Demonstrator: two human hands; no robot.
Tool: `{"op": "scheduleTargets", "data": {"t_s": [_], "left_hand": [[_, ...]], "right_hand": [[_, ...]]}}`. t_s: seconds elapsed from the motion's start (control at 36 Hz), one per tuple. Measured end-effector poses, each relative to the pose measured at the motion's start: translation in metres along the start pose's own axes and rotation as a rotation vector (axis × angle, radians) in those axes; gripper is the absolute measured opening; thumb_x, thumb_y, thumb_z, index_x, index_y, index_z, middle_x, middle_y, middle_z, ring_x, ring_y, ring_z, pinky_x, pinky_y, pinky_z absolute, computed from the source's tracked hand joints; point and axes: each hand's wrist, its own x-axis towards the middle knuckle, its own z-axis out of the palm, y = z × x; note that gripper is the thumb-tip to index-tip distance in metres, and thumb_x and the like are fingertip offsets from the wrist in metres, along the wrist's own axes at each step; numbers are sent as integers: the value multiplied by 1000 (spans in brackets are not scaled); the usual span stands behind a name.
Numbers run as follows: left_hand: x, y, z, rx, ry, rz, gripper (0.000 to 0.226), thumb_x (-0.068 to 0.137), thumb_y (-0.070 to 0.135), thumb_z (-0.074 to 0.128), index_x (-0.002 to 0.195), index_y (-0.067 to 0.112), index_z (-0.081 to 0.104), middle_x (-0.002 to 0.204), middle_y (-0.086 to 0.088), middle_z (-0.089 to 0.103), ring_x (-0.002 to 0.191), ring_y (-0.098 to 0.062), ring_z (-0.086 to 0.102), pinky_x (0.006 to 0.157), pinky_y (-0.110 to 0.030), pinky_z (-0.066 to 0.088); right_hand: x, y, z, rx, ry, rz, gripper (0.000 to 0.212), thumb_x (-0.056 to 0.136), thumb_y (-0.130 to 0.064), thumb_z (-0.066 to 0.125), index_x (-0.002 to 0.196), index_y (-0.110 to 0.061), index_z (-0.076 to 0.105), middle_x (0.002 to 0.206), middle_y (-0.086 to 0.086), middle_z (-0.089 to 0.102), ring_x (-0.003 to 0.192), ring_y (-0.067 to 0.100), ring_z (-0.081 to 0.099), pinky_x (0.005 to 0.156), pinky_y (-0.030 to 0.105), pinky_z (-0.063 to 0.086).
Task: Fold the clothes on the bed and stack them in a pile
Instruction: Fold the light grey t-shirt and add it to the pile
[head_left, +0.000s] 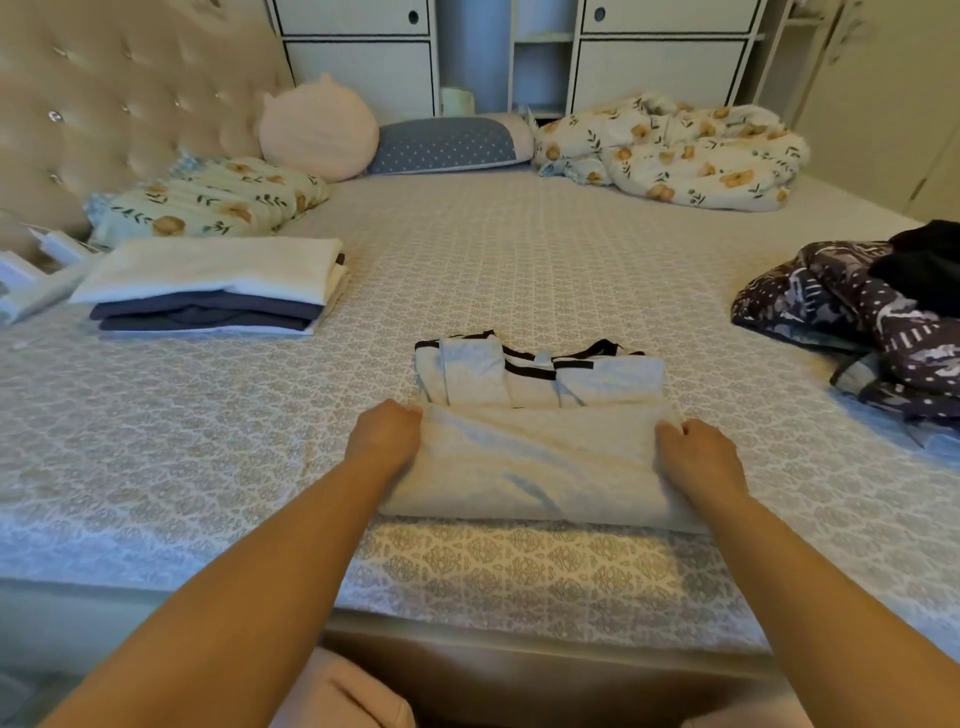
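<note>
Head view: patterned bed (519, 260), tufted headboard (104, 104), white cabinets (660, 67).

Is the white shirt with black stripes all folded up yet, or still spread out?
Partly folded. The white garment has its lower half doubled over toward the collar, both the left hand and the right hand gripping the folded edge.

Half-folded garment (540, 415) lying at the near middle of the bed (519, 249), left hand (384, 436) and right hand (701, 457) sitting at its two sides, folded pile (213, 288) resting far left, unfolded clothes (862, 317) heaping at right edge, pillows (322, 150) and bunched quilt (670, 150) lying behind.
</note>
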Motion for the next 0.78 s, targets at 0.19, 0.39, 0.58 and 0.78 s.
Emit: {"op": "scheduleTargets", "data": {"t_s": [0.19, 0.39, 0.58, 0.78], "left_hand": [[-4, -8, 7, -27, 93, -26, 34, 103, 25, 33, 118, -3, 46, 117, -23, 56, 102, -34, 55, 73, -32, 35], [-14, 5, -5, 87, 218, 138, 25, 98, 23, 38, 115, 7, 48, 125, -15, 45, 95, -28, 49, 73, -37, 40], [-65, 44, 35, 358, -88, 582, 56, 99, 52, 24, 149, 28, 27, 160, 3, 12, 146, -18, 8, 116, -50, 2], [-62, -5, 33, 464, -144, 537, 90, 75, 82, 0, 152, 35, -4, 160, 5, -14, 147, -14, -11, 117, -39, -3]], "right_hand": [[8, 14, 7, 73, 148, 7, 41, 100, -29, 42, 62, -11, 37, 63, 8, 43, 57, 23, 39, 50, 33, 25], [-12, -9, -6, -208, 248, -167, 24, 94, -21, 48, 113, -7, 52, 116, 13, 49, 91, 32, 51, 71, 37, 39], [-46, -42, 40, -477, -83, -618, 54, 96, -52, 34, 144, -28, 34, 155, -1, 24, 141, 21, 19, 111, 43, 18], [-27, 6, 37, -500, -178, -429, 72, 92, -66, 16, 153, -29, 3, 160, -4, -12, 146, 19, -12, 118, 43, -2]]}}
